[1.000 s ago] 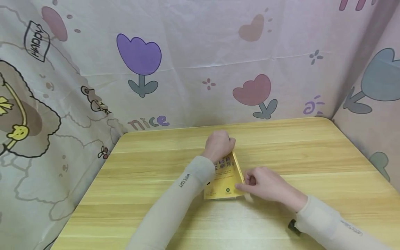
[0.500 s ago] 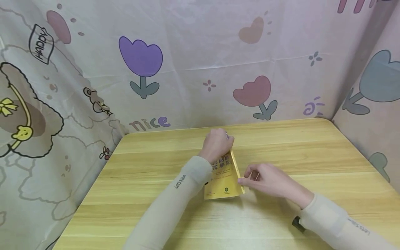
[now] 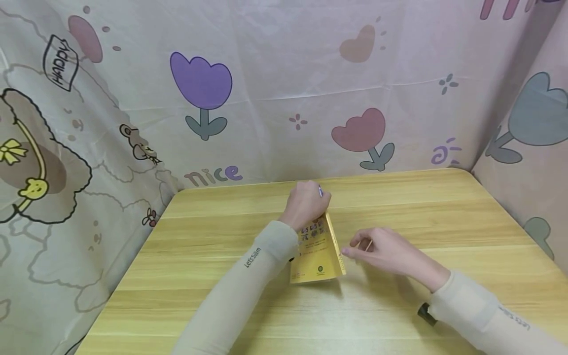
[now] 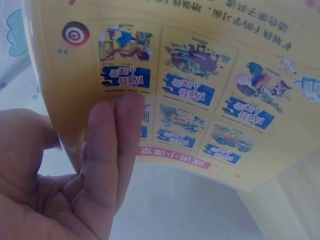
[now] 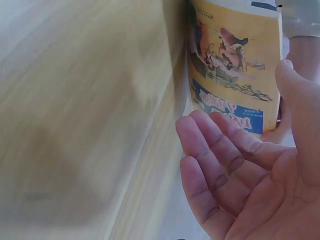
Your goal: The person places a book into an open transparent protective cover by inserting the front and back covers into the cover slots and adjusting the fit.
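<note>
A thin yellow book (image 3: pixel 319 251) stands tilted on the table, with small printed pictures and lettering on the cover facing me. My left hand (image 3: pixel 306 203) grips it by the upper end. In the left wrist view, the fingers of that left hand (image 4: pixel 107 155) lie against the picture-covered yellow cover (image 4: pixel 200 30), while the thumb goes behind the edge. Just off the book's right edge is my right hand (image 3: pixel 377 249), its fingers loosely bent and holding nothing. In the right wrist view, the relaxed right hand (image 5: pixel 240 170) is seen palm up before the book's illustrated other cover (image 5: pixel 235 60).
The light wood-grain table (image 3: pixel 421 212) reaches back to a hanging cloth (image 3: pixel 275 74) printed with tulips and hearts. More printed cloth (image 3: pixel 53 236) hangs along the left side, and another stretch covers the right.
My right hand has drawn away from the book's edge, shifting slightly right and up. My left hand keeps its grip on the book, which has moved a little to the left at the top.
</note>
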The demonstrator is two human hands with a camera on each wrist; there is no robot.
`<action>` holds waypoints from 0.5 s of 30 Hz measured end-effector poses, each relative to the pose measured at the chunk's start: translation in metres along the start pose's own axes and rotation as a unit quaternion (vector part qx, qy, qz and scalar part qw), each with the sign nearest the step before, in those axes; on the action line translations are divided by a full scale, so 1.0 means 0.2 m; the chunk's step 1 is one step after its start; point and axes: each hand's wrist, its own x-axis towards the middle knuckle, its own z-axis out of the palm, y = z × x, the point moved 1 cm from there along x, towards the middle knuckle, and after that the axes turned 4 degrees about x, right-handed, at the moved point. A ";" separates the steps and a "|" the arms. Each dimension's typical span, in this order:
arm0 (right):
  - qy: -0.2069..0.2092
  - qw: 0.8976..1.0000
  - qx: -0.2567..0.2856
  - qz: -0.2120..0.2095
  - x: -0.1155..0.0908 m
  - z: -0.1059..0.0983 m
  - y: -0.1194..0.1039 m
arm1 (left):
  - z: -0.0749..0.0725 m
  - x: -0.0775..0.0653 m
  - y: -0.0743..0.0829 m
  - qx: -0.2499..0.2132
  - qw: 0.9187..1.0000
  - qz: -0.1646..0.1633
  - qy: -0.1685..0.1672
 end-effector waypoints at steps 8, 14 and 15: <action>0.002 1.000 -0.006 -0.009 -0.01 -0.02 -0.01 | -0.02 -0.01 0.01 -0.004 1.000 0.006 -0.004; 0.003 1.000 -0.010 -0.013 -0.01 -0.03 0.00 | -0.04 -0.02 0.03 -0.013 1.000 0.018 0.000; 0.003 1.000 -0.010 -0.013 -0.01 -0.03 0.00 | -0.04 -0.02 0.03 -0.017 1.000 0.019 -0.001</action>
